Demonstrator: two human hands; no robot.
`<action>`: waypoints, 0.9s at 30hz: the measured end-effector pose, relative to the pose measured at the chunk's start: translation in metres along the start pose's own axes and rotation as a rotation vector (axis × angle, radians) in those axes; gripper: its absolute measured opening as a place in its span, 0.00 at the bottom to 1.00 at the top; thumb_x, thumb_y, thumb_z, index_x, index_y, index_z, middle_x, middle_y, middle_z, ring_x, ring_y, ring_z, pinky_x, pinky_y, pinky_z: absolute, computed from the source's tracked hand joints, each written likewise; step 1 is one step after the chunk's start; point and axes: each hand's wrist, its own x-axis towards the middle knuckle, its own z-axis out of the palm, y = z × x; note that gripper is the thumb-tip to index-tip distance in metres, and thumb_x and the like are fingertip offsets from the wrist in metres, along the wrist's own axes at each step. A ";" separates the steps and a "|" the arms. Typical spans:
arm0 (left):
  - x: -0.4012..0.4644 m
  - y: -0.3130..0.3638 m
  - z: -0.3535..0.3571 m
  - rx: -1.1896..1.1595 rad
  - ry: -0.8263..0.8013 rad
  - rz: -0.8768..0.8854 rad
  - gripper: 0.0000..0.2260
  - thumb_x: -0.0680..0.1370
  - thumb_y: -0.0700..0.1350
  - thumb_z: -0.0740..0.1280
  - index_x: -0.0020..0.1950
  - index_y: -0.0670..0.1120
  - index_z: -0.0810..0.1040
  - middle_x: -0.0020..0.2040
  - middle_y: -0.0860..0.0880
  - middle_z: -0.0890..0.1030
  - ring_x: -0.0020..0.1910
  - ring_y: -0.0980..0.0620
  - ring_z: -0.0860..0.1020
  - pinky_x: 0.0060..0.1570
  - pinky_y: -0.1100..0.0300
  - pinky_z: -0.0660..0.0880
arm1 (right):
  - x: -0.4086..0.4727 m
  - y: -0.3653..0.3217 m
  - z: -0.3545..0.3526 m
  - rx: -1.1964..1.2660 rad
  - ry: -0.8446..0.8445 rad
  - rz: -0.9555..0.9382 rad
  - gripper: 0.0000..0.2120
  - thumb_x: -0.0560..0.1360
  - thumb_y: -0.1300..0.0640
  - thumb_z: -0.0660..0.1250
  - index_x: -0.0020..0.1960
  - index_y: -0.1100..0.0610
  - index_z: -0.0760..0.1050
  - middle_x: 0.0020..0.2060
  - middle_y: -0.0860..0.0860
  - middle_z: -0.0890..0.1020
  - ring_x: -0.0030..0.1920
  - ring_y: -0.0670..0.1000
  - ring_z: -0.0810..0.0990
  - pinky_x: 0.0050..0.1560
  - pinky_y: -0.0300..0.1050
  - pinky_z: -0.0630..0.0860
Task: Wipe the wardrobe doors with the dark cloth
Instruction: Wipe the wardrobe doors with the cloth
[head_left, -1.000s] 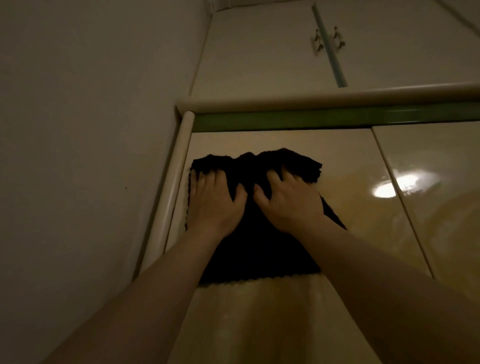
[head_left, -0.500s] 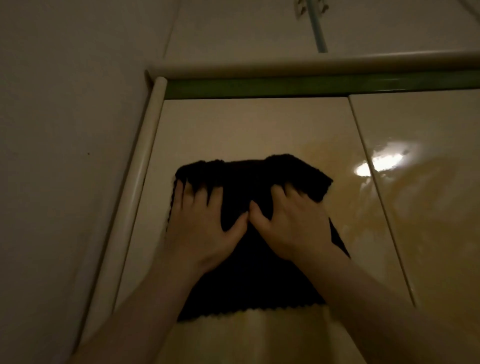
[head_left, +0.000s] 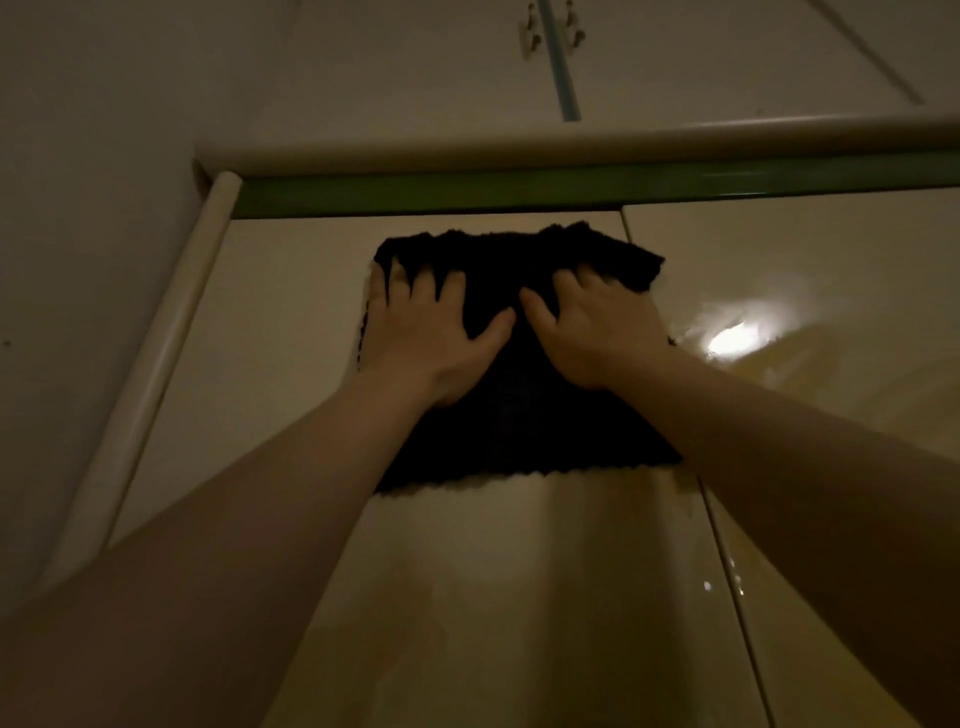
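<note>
Dark cloth (head_left: 519, 415) (2 hands atop) — green rail (head_left: 571, 189) above

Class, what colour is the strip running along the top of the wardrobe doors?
Green: the strip shows in the head view, just above the dark cloth.

Both arms raised, left hand (head_left: 426, 332) and right hand (head_left: 597, 332) flat, fingers spread.

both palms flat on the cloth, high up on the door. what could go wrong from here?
1. The dark cloth is only pinned flat by the left hand and right hand, not gripped; easing the pressure could let it slide or drop.
2. Its right edge sits at the seam between doors and may snag there.
3. The glossy door looks wet in places, so palms may slip.
</note>
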 end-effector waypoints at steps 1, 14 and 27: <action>0.003 0.002 0.000 -0.010 0.002 -0.001 0.37 0.76 0.70 0.41 0.79 0.49 0.52 0.79 0.40 0.54 0.78 0.39 0.47 0.75 0.43 0.37 | 0.002 0.001 -0.001 0.006 0.000 0.003 0.28 0.79 0.38 0.45 0.70 0.53 0.64 0.69 0.56 0.69 0.68 0.58 0.67 0.65 0.53 0.63; -0.104 0.021 0.014 -0.077 0.078 0.059 0.30 0.80 0.62 0.45 0.74 0.46 0.64 0.72 0.41 0.68 0.75 0.40 0.58 0.76 0.44 0.43 | -0.124 -0.004 0.009 0.016 0.048 0.017 0.21 0.79 0.43 0.49 0.58 0.55 0.72 0.53 0.54 0.80 0.51 0.57 0.79 0.47 0.49 0.73; -0.075 0.020 0.007 -0.053 0.020 0.020 0.32 0.79 0.63 0.43 0.73 0.42 0.64 0.71 0.40 0.68 0.74 0.40 0.59 0.76 0.45 0.42 | -0.076 -0.001 -0.004 0.029 0.013 -0.027 0.23 0.79 0.41 0.48 0.63 0.55 0.69 0.61 0.55 0.76 0.59 0.57 0.74 0.56 0.51 0.69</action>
